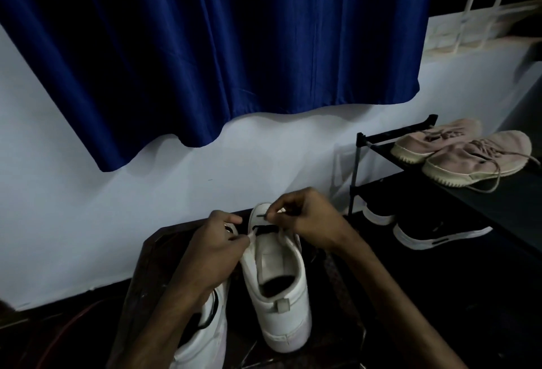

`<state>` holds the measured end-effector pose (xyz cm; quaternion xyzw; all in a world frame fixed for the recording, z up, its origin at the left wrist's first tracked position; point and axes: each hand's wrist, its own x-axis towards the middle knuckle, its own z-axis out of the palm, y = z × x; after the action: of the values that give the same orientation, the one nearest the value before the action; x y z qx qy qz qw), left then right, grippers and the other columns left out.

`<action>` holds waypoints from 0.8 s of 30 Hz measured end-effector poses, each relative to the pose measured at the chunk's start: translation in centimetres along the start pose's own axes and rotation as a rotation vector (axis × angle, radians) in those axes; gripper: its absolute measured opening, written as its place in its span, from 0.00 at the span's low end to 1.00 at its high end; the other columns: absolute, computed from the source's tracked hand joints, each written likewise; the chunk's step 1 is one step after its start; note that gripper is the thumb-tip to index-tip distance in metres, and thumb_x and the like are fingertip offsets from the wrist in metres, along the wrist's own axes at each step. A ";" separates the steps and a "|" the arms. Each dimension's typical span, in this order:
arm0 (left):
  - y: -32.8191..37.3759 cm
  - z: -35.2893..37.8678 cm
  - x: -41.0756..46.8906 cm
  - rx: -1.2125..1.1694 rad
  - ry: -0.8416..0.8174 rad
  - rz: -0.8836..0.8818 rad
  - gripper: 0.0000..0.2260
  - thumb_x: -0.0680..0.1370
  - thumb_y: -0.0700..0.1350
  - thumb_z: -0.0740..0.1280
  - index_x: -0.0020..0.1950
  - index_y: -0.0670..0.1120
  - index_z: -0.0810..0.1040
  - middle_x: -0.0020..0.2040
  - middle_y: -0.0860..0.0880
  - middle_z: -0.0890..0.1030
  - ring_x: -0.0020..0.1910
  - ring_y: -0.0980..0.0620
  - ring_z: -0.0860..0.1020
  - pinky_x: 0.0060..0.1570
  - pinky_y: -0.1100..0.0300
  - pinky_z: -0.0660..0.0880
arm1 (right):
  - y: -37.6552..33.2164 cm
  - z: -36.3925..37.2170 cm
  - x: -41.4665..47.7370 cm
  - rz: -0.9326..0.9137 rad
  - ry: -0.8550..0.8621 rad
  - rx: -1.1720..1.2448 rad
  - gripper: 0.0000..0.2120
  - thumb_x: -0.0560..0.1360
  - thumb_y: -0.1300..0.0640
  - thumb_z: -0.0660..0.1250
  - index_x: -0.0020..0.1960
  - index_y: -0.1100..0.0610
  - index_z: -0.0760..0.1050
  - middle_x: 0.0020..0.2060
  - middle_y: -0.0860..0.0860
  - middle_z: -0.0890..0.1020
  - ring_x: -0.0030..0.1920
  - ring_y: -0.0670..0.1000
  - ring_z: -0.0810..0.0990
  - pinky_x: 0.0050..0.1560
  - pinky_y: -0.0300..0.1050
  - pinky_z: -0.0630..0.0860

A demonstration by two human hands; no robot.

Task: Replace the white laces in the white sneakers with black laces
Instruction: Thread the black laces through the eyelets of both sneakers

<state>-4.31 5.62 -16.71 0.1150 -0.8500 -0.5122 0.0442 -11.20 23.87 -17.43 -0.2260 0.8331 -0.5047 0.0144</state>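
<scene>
**Lacing at the toe eyelets, right-hand shoe**

White low-top sneaker (281, 304) stands heel toward camera on a dark wooden surface (152, 257). Thin black lace (265, 228) runs across its lowest eyelets. Right hand (305, 216) pinches the lace tip between thumb and forefinger above the toe. Left hand (218, 236), fingers curled, pinches the shoe's left eyelet flap. Second white sneaker (205, 339) lies under the left forearm.

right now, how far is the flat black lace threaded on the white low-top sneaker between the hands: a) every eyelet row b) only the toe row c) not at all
b: the black lace crosses the white sneaker only at its toe end, the tongue behind it bare
</scene>
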 end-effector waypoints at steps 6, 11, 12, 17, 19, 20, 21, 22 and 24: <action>-0.1 0.3 -0.5 -0.130 0.068 -0.010 0.12 0.75 0.33 0.68 0.53 0.46 0.71 0.38 0.46 0.81 0.31 0.52 0.75 0.30 0.59 0.69 | 0.3 1.2 0.0 0.053 -0.146 -0.077 0.13 0.61 0.41 0.68 0.40 0.46 0.84 0.34 0.47 0.85 0.40 0.43 0.82 0.48 0.48 0.80; 0.0 0.4 -0.5 -0.136 0.066 -0.002 0.13 0.75 0.31 0.67 0.53 0.46 0.71 0.36 0.46 0.82 0.30 0.53 0.74 0.30 0.59 0.68 | 0.1 1.7 0.1 0.018 -0.124 -0.210 0.10 0.63 0.42 0.70 0.39 0.44 0.84 0.30 0.40 0.82 0.35 0.37 0.79 0.42 0.39 0.76; 0.0 0.4 -0.6 -0.145 0.070 -0.006 0.13 0.75 0.31 0.67 0.53 0.45 0.72 0.36 0.46 0.81 0.29 0.53 0.74 0.29 0.59 0.68 | 0.0 1.9 0.2 0.006 -0.107 -0.242 0.08 0.64 0.44 0.71 0.39 0.46 0.84 0.28 0.40 0.80 0.33 0.37 0.77 0.40 0.38 0.74; -0.3 0.9 -0.6 -0.165 0.117 -0.016 0.12 0.75 0.36 0.70 0.52 0.49 0.72 0.37 0.47 0.82 0.35 0.47 0.78 0.36 0.51 0.73 | -1.5 1.7 0.0 -0.082 -0.065 -0.426 0.07 0.68 0.47 0.72 0.42 0.50 0.84 0.35 0.46 0.83 0.38 0.45 0.79 0.39 0.39 0.71; 0.1 1.3 -1.2 -0.167 0.106 -0.022 0.09 0.77 0.40 0.70 0.51 0.50 0.72 0.42 0.45 0.83 0.41 0.46 0.81 0.39 0.49 0.77 | -2.1 1.7 0.1 -0.130 -0.075 -0.493 0.07 0.70 0.48 0.70 0.40 0.52 0.82 0.33 0.48 0.80 0.37 0.48 0.77 0.37 0.40 0.68; 0.5 1.5 -1.5 -0.200 0.089 -0.030 0.06 0.78 0.41 0.67 0.51 0.50 0.72 0.45 0.44 0.82 0.44 0.45 0.82 0.39 0.50 0.79 | -2.3 1.6 0.1 -0.141 -0.092 -0.529 0.08 0.71 0.48 0.69 0.39 0.52 0.80 0.31 0.48 0.78 0.36 0.49 0.75 0.37 0.41 0.67; 0.7 1.6 -1.7 -0.243 0.064 -0.047 0.05 0.80 0.41 0.65 0.51 0.50 0.71 0.46 0.43 0.82 0.46 0.45 0.82 0.37 0.51 0.80 | -2.4 1.4 0.1 -0.149 -0.110 -0.564 0.08 0.71 0.48 0.69 0.41 0.53 0.81 0.33 0.48 0.79 0.37 0.49 0.76 0.38 0.42 0.69; 0.8 1.8 -1.8 -0.273 0.034 -0.058 0.05 0.81 0.39 0.62 0.50 0.49 0.71 0.48 0.43 0.81 0.46 0.45 0.82 0.36 0.53 0.80 | -2.1 1.1 0.1 -0.153 -0.127 -0.580 0.09 0.72 0.48 0.69 0.44 0.52 0.82 0.36 0.49 0.82 0.40 0.51 0.78 0.39 0.43 0.72; 0.4 2.0 -1.7 -0.242 0.014 -0.015 0.09 0.80 0.34 0.61 0.49 0.48 0.70 0.46 0.43 0.80 0.45 0.45 0.82 0.34 0.51 0.81 | -1.4 0.3 -0.2 -0.158 -0.163 -0.552 0.09 0.72 0.48 0.70 0.47 0.50 0.84 0.42 0.49 0.85 0.43 0.50 0.81 0.43 0.43 0.74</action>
<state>-3.13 7.94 -17.26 0.1188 -0.7807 -0.6106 0.0599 -10.45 23.15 -16.42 -0.3253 0.9148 -0.2388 -0.0200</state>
